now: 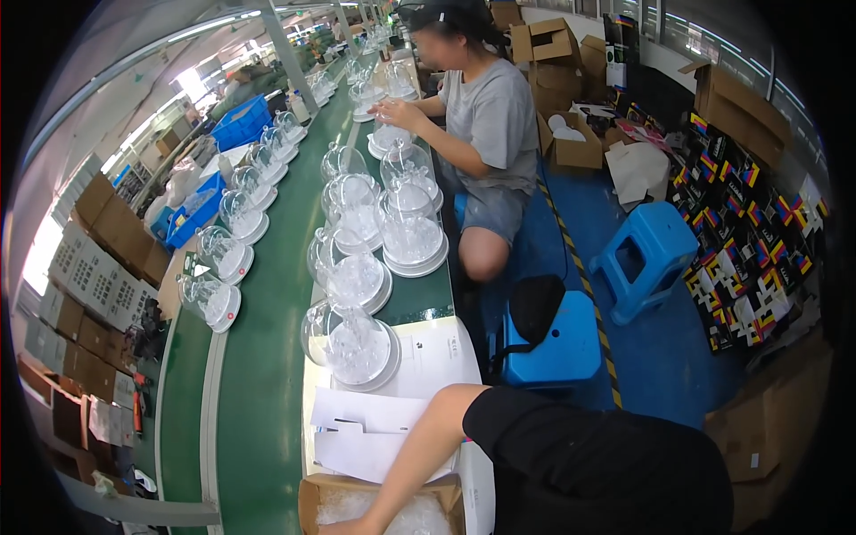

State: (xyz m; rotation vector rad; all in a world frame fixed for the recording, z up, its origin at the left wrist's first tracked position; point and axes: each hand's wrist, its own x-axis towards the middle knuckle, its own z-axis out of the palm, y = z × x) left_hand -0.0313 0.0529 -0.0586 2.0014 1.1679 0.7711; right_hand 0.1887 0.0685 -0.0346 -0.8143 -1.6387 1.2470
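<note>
My right arm in a black sleeve comes in from the lower right, and my right hand (352,526) reaches down into an open cardboard box (454,499) at the bottom edge. The frame cuts the hand off and its fingers do not show. Crumpled clear plastic (419,517) lies in the box. Just beyond it are white cut-out sheets (366,415) on a white carton (437,352). A clear dome on a round white base (361,352) stands at the carton's far end. My left hand is out of view.
Several more domed pieces (352,276) stand in rows along the green belt (263,383). A co-worker (486,107) sits farther up, both hands at a dome. Blue stools (557,339), a taped floor line and stacked boxes (749,241) are to the right; blue bins (241,120) to the left.
</note>
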